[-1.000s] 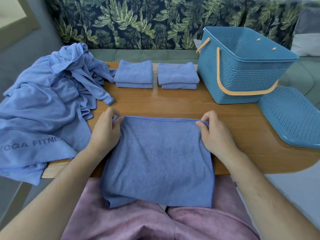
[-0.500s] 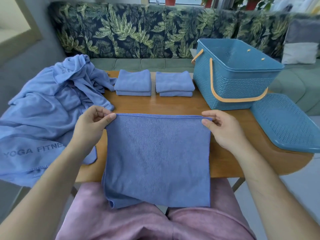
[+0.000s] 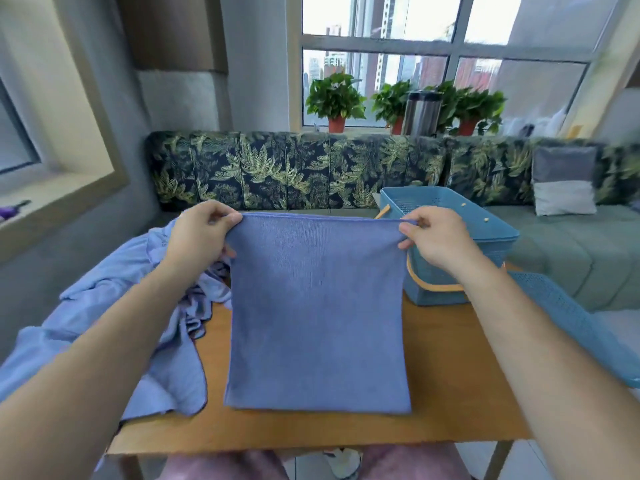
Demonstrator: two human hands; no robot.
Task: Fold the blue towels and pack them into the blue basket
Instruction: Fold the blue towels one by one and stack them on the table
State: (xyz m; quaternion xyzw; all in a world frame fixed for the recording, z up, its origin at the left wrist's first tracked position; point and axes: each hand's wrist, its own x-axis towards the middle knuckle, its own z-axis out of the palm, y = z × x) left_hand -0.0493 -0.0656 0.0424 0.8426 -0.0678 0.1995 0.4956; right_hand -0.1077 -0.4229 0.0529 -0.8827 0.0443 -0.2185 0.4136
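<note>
The blue towel [image 3: 317, 313] is held up by its two top corners above the middle of the wooden table [image 3: 450, 375]. It hangs flat and square, seemingly so that creases fall out and the edges line up before a fold is made. Its upper left corner is pinched by the left hand [image 3: 199, 233] between the thumb and curled fingers. The upper right corner is pinched by the right hand [image 3: 434, 237] between the thumb and forefinger, with the remaining fingers tucked behind the cloth. The top hem is kept taut between the two grips. The lower edge reaches down to the tabletop near its near side; whether it rests there or just clears it cannot be told.

A heap of unfolded blue towels [image 3: 138, 306] is spread over the table's left side and spills past its edge, within easy reach of the left hand. The blue basket [image 3: 429, 296] is set on the far right of the table with its top open, ready to be filled, and its perforated lid [image 3: 571, 323] is laid aside to the right. The folding step is judged to be in hand, with packing yet to follow.
</note>
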